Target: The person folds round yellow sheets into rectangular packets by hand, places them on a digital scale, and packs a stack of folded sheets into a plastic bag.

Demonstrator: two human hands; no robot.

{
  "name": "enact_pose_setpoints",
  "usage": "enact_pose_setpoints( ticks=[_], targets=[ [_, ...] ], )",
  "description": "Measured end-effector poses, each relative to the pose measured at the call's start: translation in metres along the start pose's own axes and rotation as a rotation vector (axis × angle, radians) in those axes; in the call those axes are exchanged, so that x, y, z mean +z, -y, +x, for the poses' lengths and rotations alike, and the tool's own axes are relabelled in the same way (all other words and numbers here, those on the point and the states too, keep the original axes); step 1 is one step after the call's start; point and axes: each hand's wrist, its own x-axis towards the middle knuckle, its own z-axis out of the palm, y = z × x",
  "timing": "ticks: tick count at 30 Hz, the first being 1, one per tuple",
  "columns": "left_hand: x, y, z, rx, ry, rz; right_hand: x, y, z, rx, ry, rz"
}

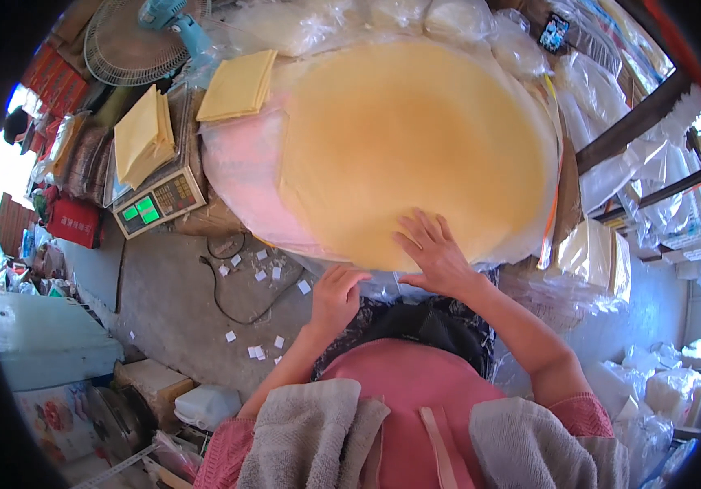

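A large round, thin yellow sheet [411, 140], which looks like a flat pancake, is spread over the work surface before me. My right hand [436, 260] lies palm down on its near edge with the fingers apart. At the near left edge is my left hand [337, 296], its fingers curled towards the rim; whether they pinch it is hidden. Pink material under clear plastic [246, 165] shows to the left of the sheet. A folded yellow stack [237, 85] rests at the upper left, and another folded stack [145, 137] sits on a digital scale [161, 202] with a lit green display.
A fan [139, 43] stands at the far left. Clear plastic bags [460, 21] line the far side, with a phone [554, 32] among them. Wrapped packs [594, 253] sit on the right. A black cable [222, 299] and several paper squares [257, 352] lie on the floor.
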Motion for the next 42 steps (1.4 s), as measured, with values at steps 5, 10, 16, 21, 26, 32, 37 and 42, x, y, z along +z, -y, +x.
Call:
enact_pose_setpoints(
  ticks=[5,10,16,21,26,32,37,42],
  targets=[
    [0.007,-0.001,-0.008,0.003,0.044,-0.023,0.013,-0.006,-0.014,0.015,0.017,0.092],
    [0.013,-0.003,-0.008,-0.253,0.056,-0.136,0.012,-0.011,-0.011,0.207,-0.048,0.488],
    [0.022,-0.011,0.016,-0.547,-0.073,-0.362,-0.001,-0.010,-0.003,0.543,-0.081,0.791],
    [0.019,-0.006,0.034,-0.973,0.001,-0.530,-0.003,-0.009,0.001,0.569,-0.045,0.588],
    [0.025,-0.002,0.045,0.132,-0.127,0.372,-0.008,-0.011,0.013,0.558,-0.073,0.620],
    [0.034,-0.007,0.045,-0.613,-0.035,-0.159,-0.012,-0.023,0.016,0.663,-0.007,0.829],
    [0.037,0.012,0.047,-0.697,-0.039,-0.363,-0.006,-0.013,0.028,0.582,0.025,0.848],
    [0.034,0.018,0.045,-0.690,-0.015,-0.407,-0.001,-0.006,0.042,0.551,0.066,0.898]
  ],
)
